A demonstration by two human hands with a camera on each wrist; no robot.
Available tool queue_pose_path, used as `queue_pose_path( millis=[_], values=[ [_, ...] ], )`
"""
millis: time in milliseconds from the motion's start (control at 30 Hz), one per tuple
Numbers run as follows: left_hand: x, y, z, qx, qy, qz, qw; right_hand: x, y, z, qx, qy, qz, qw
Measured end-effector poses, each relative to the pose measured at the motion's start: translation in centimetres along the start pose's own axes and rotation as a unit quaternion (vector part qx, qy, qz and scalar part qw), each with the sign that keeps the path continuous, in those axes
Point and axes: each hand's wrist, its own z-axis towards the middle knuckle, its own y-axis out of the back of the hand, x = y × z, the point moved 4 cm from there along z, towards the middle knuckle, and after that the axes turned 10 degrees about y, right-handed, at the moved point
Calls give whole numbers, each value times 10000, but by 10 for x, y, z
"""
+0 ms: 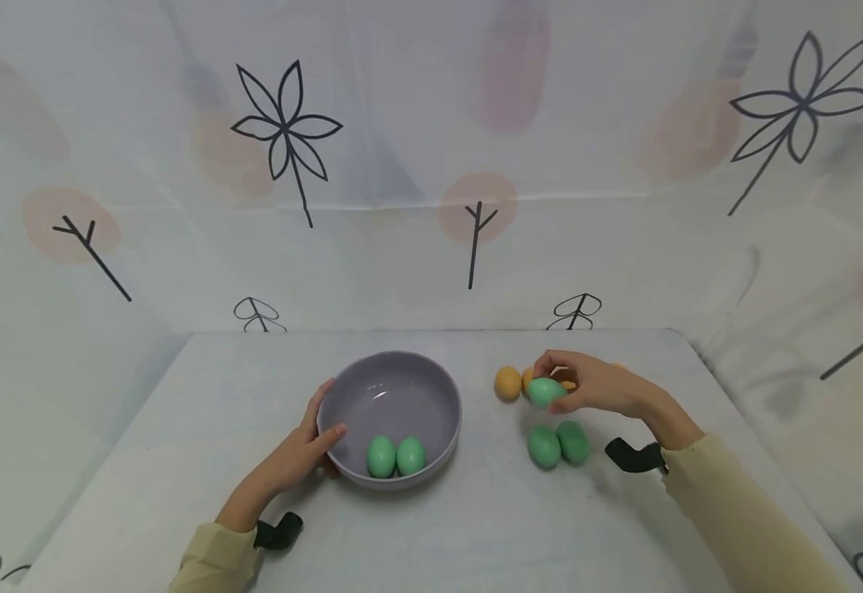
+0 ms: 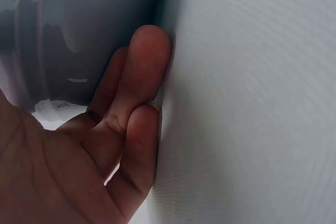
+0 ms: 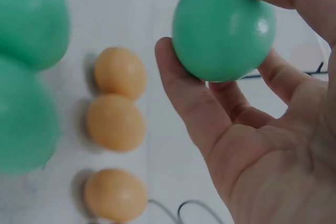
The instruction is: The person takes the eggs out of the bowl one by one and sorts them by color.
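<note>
A grey-purple bowl [image 1: 390,412] stands on the white table, with two green eggs [image 1: 396,457] side by side inside it near its front wall. My left hand [image 1: 301,449] holds the bowl's left side, thumb over the rim and the other fingers against the outside; the left wrist view shows those fingers [image 2: 149,61] low by the tabletop. Raised above the table on the right, my right hand [image 1: 587,383] pinches a green egg [image 3: 223,27] between thumb and fingers. Two more green eggs [image 1: 558,445] lie touching on the table just in front of that hand.
Behind the right hand several orange-yellow eggs [image 1: 508,384] lie in a row, partly hidden by it; the right wrist view shows three of these eggs [image 3: 116,123]. A pale cloth wall [image 1: 402,272] with drawn flowers borders the table's back and sides.
</note>
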Motion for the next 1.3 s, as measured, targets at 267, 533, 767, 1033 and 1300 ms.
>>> queue_pose_path(
  millis=[267,533,767,1033,1300],
  values=[
    [0,0,-1,-39,-21,65,10000,-19,11,-27,-468,173,-36,9987],
    [-1,1,0,-41,-43,-15,10000,-34,14,-48,-762,58,-216,9968],
    [-3,-2,0,47,-3,-101,9999,-55,12,-63,-1058,-218,-247,9938],
    [-2,-1,1,21,10,-100,9999,-70,13,-78,-1206,-393,58,9919],
    [0,0,1,75,22,-198,9998,-83,8,-88,-1205,-906,422,9877]
  ],
)
